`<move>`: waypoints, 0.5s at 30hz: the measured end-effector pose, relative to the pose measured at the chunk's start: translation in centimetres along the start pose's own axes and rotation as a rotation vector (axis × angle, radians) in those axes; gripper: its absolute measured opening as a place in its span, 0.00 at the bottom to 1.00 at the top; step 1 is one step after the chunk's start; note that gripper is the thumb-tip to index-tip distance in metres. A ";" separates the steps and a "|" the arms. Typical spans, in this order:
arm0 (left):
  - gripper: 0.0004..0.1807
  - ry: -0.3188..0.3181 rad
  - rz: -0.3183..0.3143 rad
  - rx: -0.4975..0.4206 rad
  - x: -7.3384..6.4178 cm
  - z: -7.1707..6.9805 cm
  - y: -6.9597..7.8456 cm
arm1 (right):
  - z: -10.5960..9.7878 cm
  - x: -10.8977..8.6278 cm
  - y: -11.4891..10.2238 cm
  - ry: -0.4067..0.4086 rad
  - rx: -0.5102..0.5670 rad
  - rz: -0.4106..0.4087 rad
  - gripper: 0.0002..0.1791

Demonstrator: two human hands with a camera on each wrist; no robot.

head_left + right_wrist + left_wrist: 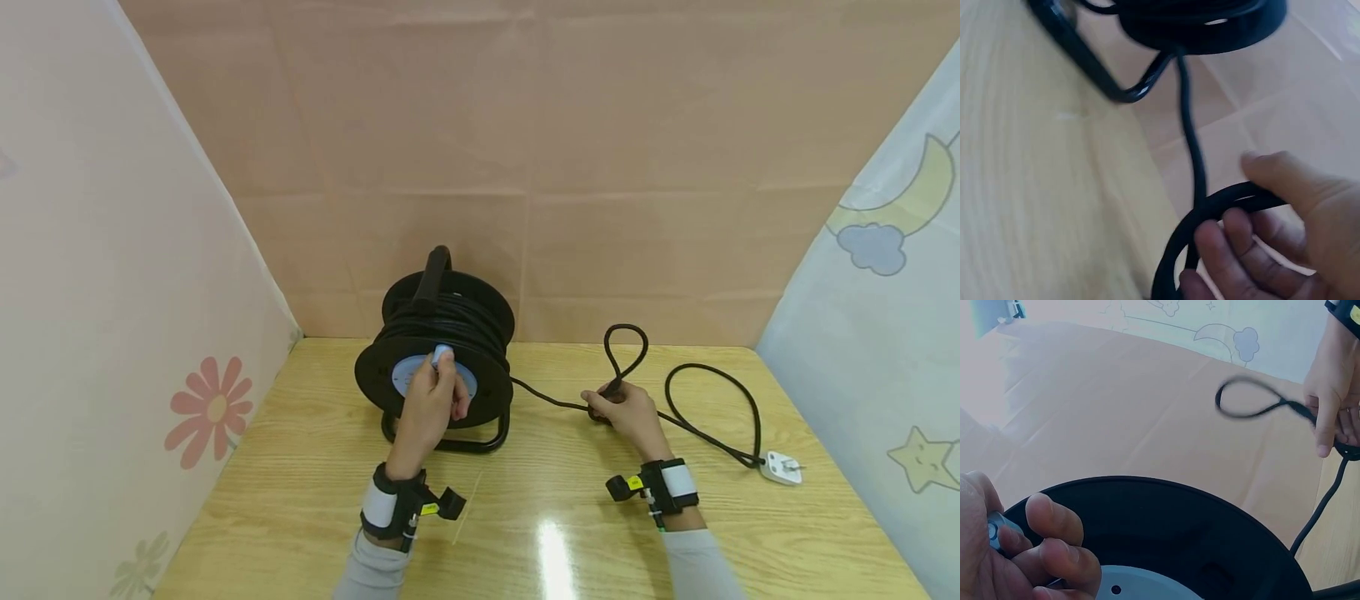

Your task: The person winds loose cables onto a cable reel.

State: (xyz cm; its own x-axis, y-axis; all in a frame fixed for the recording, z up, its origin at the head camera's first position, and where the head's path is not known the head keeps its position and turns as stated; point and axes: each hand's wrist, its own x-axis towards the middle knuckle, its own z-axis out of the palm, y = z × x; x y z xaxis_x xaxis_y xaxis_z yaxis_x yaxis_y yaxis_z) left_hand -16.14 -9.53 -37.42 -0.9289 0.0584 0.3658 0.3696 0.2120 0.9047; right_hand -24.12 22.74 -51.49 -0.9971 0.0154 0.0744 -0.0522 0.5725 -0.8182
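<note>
A black cable reel (491, 387) stands upright on its tube frame, wound with black cable. My left hand (429, 410) is at its front face and grips the small blue-grey crank knob (442, 354), whose end also shows between the fingers in the left wrist view. To the right, my right hand (633, 415) holds the loose cable (551, 401), bunched in curled fingers. A doubled loop sticks up above that hand. In the right wrist view the cable (1192, 150) runs from the reel down to the fingers.
Beyond the right hand, the cable bends in a wide loop and ends at a white plug (780, 469) with metal pins. The wooden table (300, 500) meets a brown paper backdrop (637, 167) behind, with printed sheets (97, 275) at both sides.
</note>
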 end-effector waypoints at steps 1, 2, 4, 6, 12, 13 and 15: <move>0.26 -0.001 0.001 0.001 0.0 0.1 0.0 | 0.2 0.1 0.1 0.019 -0.014 -0.017 0.28; 0.26 -0.002 0.003 0.002 0.0 0.1 0.0 | 0.4 0.1 0.1 0.039 -0.024 -0.040 0.27; 0.25 -0.003 0.009 -0.001 0.0 0.3 -0.1 | 0.7 0.2 0.2 0.068 -0.033 -0.090 0.24; 0.24 -0.001 0.014 -0.005 0.0 0.4 -0.1 | 0.9 0.3 0.2 0.085 -0.048 -0.138 0.21; 0.23 -0.005 0.024 -0.018 0.1 0.7 -0.1 | 1.6 0.4 -0.1 0.129 -0.150 -0.217 0.17; 0.23 -0.005 0.024 -0.018 0.1 0.8 -0.1 | 1.8 0.4 -0.2 0.132 -0.167 -0.226 0.16; 0.23 -0.004 0.024 -0.018 0.1 0.9 -0.2 | 2.1 0.3 -0.1 0.124 -0.190 -0.251 0.15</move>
State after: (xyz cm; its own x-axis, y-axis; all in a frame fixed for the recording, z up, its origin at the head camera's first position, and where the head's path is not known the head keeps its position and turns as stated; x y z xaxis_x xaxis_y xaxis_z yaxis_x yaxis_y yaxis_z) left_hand -16.30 -8.64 -37.75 -0.9197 0.0671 0.3869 0.3924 0.1931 0.8993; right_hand -24.56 20.98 -52.54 -0.9396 -0.0523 0.3382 -0.2721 0.7135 -0.6457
